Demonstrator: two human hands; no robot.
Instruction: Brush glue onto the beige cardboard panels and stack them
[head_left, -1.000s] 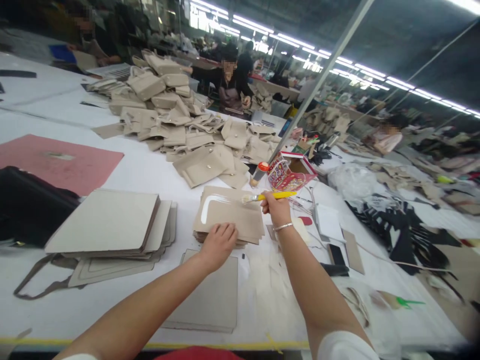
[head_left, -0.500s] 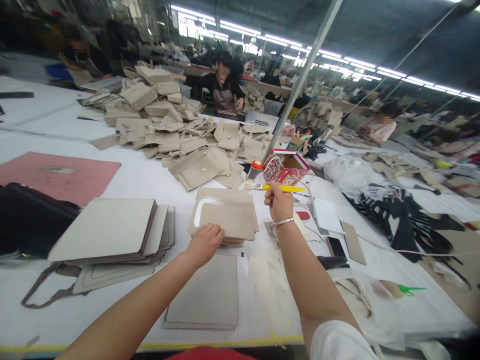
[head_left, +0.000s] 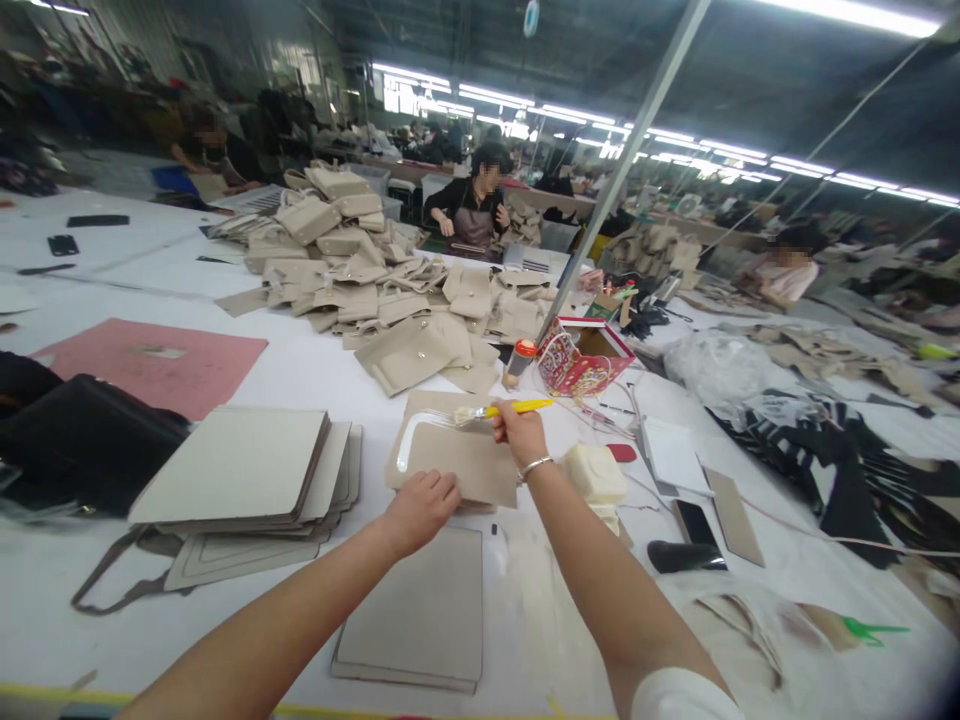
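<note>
My right hand [head_left: 517,432] is closed round a yellow-handled brush [head_left: 523,407], whose pale bristles touch the top beige panel [head_left: 450,455] of a small stack. A white glossy streak [head_left: 411,438] curves along the panel's left and upper edge. My left hand [head_left: 422,508] rests on the panel's front edge, its fingers bent together on it; anything under them is hidden. Just in front lies a stack of grey boards [head_left: 412,610]. A taller board stack [head_left: 232,465] stands to the left.
Beige bag pieces [head_left: 345,270] are heaped beyond the panels. A red-lidded jar [head_left: 519,362] and a patterned red box [head_left: 581,355] stand behind my right hand. At right are a cream block [head_left: 596,473] and a phone [head_left: 695,522]. A person [head_left: 478,205] sits across the table.
My right hand has moved left and down, bringing the brush from beside the jar onto the panel. The camera view has shifted, and the cream block now shows beside my right forearm.
</note>
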